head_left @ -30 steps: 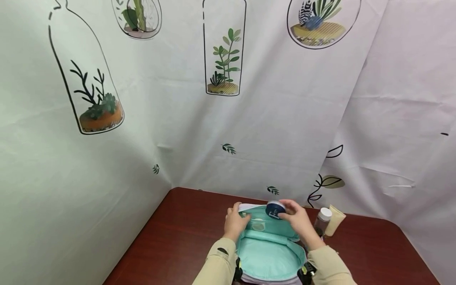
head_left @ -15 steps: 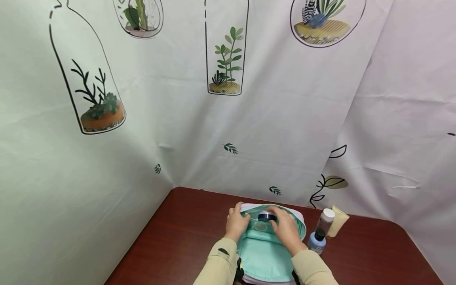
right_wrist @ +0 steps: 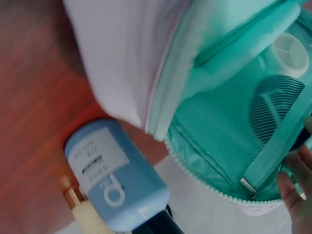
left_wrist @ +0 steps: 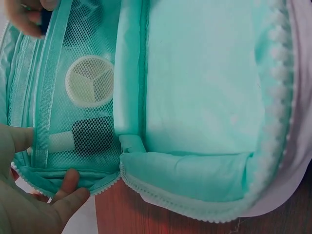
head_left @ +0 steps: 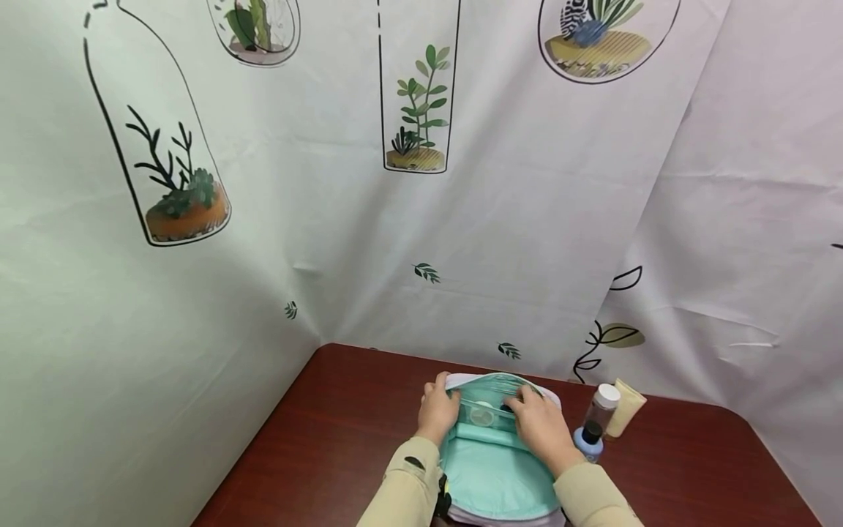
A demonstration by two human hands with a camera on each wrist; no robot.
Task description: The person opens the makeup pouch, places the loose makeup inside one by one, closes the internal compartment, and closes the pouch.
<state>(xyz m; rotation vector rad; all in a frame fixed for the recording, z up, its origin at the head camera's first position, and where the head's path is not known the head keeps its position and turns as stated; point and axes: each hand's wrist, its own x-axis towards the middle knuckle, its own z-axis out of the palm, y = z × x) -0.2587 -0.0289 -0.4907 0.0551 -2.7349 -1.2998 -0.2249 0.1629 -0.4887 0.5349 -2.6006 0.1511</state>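
A toiletry bag point(head_left: 500, 479) with a mint lining lies unzipped, its lid folded back. My left hand point(head_left: 436, 411) grips the lid's left edge, holding the mesh pocket point(left_wrist: 46, 105) partly open. At the pocket's mouth, my right hand point(head_left: 541, 428) pinches a dark blue round jar point(left_wrist: 46, 19). Much of the jar shows through the mesh in the right wrist view. Also behind the mesh are a white round case point(left_wrist: 90, 80) with three sections and a small black bottle point(left_wrist: 92, 136) with a white neck.
Right of the bag stand a blue bottle point(head_left: 588, 444) with a black cap, a see-through bottle point(head_left: 601, 410) with a white cap, and a cream tube point(head_left: 626, 410). The reddish-brown table point(head_left: 369, 410) meets a printed cloth backdrop point(head_left: 514, 234) behind.
My right hand has brought the dark blue jar down from above the lid into the mesh pocket. The left hand keeps its hold on the lid's edge.
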